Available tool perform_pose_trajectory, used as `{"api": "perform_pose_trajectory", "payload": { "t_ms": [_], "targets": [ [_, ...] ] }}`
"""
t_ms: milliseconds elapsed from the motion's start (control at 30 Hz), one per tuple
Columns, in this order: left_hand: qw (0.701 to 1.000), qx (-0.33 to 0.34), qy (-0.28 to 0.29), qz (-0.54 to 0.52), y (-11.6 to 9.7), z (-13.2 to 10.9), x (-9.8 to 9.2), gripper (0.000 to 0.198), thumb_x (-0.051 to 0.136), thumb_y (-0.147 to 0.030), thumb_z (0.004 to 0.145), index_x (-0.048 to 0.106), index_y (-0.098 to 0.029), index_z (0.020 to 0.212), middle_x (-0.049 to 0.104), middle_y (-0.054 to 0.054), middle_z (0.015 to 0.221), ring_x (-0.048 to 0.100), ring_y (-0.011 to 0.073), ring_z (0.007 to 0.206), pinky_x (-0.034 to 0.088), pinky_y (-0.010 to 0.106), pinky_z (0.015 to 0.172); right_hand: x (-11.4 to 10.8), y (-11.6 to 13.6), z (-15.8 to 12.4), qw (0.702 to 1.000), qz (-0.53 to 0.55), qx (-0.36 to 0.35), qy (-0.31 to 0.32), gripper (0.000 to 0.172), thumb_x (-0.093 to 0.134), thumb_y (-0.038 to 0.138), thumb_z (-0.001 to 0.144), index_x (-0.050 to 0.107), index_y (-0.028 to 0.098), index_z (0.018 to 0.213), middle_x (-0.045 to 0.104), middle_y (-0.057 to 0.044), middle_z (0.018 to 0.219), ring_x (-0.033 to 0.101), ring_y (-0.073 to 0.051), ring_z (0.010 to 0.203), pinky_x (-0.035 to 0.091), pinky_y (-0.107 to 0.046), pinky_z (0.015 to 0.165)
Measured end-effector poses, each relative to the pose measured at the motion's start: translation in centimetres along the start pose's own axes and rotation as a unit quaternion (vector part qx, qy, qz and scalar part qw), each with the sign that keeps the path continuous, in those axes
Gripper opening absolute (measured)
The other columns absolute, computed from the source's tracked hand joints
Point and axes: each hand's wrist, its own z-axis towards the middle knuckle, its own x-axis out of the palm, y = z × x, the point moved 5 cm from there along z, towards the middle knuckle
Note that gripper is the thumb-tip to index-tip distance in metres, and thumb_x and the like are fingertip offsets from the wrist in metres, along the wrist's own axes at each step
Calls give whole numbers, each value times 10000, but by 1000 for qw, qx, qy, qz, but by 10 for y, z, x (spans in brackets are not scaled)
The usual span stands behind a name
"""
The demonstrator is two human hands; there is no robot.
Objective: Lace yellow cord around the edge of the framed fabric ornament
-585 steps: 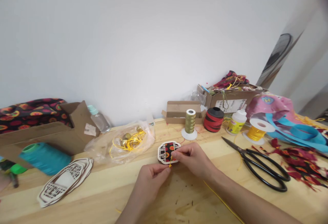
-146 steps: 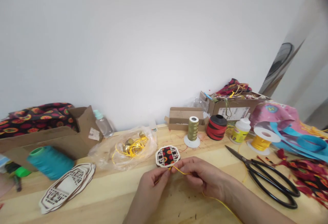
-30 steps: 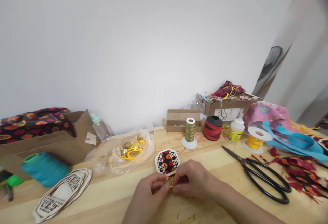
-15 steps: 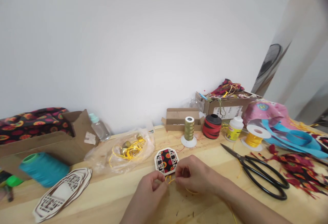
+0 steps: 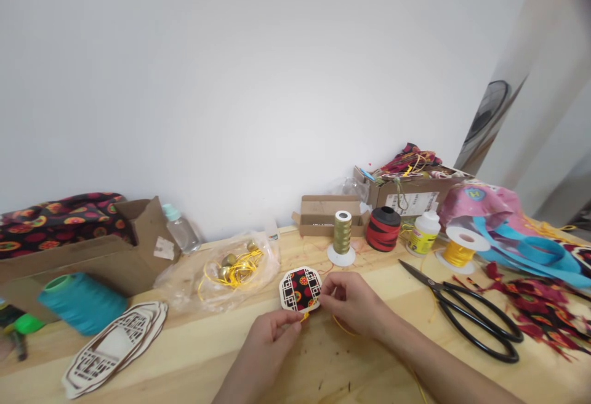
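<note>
the left hand point(image 5: 278, 334) pinches a small yellow cord knot point(image 5: 305, 316) at the near edge of a pale-framed, dark floral plaque point(image 5: 302, 289) on the wooden table point(image 5: 295, 373); the separate right hand's point(image 5: 349, 301) grip is unclear. a slack pinch could loosen the knot.

2 hands: 1 left hand point(image 5: 273, 337) and 1 right hand point(image 5: 353, 305). 1 framed panel point(image 5: 300, 290) and, at the right hand, 1 cord point(image 5: 342, 328). 1 pair of scissors point(image 5: 436, 286).

4 spools: 1 blue spool point(image 5: 85, 305), 1 olive spool point(image 5: 342, 236), 1 red spool point(image 5: 383, 231), 1 yellow spool point(image 5: 458, 254).

2 bottles: 1 clear bottle point(image 5: 183, 233), 1 glue bottle point(image 5: 422, 238).

3 boxes: 1 left box point(image 5: 146, 241), 1 small box point(image 5: 314, 230), 1 labelled box point(image 5: 378, 199).

1 stack of frames point(image 5: 129, 331). 1 bag point(image 5: 262, 273), its bells point(image 5: 229, 260) probably 3 or more, half hidden in the tangle.
</note>
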Motion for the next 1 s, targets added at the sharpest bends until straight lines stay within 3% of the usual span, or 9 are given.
{"api": "perform_pose_trajectory", "payload": {
  "t_ms": [133, 233, 367, 500, 600, 700, 800, 1000],
  "targets": [
    [1000, 14, 3, 16, -3, -2, 0, 313, 500, -319, 674, 607, -102, 873, 665, 56, 817, 551, 207, 775, 387, 275, 688, 1, -1, 2, 999, 35, -5, -12, 113, 511, 250, 690, 511, 161, 621, 452, 42, 477, 375, -62, 409, 257, -160, 363],
    [1000, 21, 8, 18, -5, -3, 1, 318, 501, -303, 677, 610, -97, 894, 668, 57, 809, 556, 206, 761, 392, 267, 669, 6, 4, 1, 992, 123, -1, 10, 148, 534, 293, 695, 497, 161, 639, 471, 42, 485, 383, -59, 396, 264, -165, 364],
    [999, 30, 30, 6, -7, -2, 3, 342, 489, -302, 692, 603, -101, 944, 669, 50, 770, 558, 201, 710, 394, 266, 631, 11, 16, -2, 949, 310, 7, 53, 208, 610, 315, 649, 488, 146, 636, 559, 10, 562, 482, -72, 452, 311, -171, 411],
    [996, 67, 50, 3, -14, -1, 5, 267, 483, -272, 704, 640, -128, 865, 657, 30, 769, 535, 197, 807, 373, 249, 702, 13, 25, -5, 907, 415, 13, 77, 242, 640, 313, 627, 469, 141, 628, 589, 6, 569, 526, -80, 485, 347, -180, 456],
    [997, 66, 37, 9, -14, -2, 7, 239, 472, -269, 703, 640, -133, 805, 594, -13, 602, 515, 141, 633, 368, 207, 583, 14, 26, -6, 900, 428, 26, 83, 250, 645, 308, 623, 460, 139, 631, 597, 5, 562, 544, -88, 495, 349, -179, 454],
    [999, 22, 13, 19, -8, -4, 7, 228, 439, -274, 700, 614, -129, 720, 437, -69, 446, 347, 80, 397, 270, 181, 415, 18, 22, -5, 901, 421, 26, 97, 259, 649, 317, 615, 461, 140, 635, 606, 7, 547, 556, -96, 495, 356, -187, 460],
    [998, 47, 10, 44, -11, -6, 7, 204, 447, -260, 689, 589, -127, 626, 444, -55, 488, 362, 87, 457, 276, 184, 453, 24, 17, -4, 893, 434, 15, 119, 261, 656, 316, 606, 469, 140, 652, 618, 5, 547, 564, -101, 501, 373, -208, 499],
    [994, 61, 20, 87, -15, -6, 9, 268, 424, -334, 715, 583, -132, 640, 480, -27, 559, 391, 127, 557, 303, 203, 526, 25, 16, -3, 895, 431, 23, 111, 261, 662, 316, 595, 483, 134, 649, 625, -3, 579, 550, -88, 487, 351, -187, 462]
  ]
}}
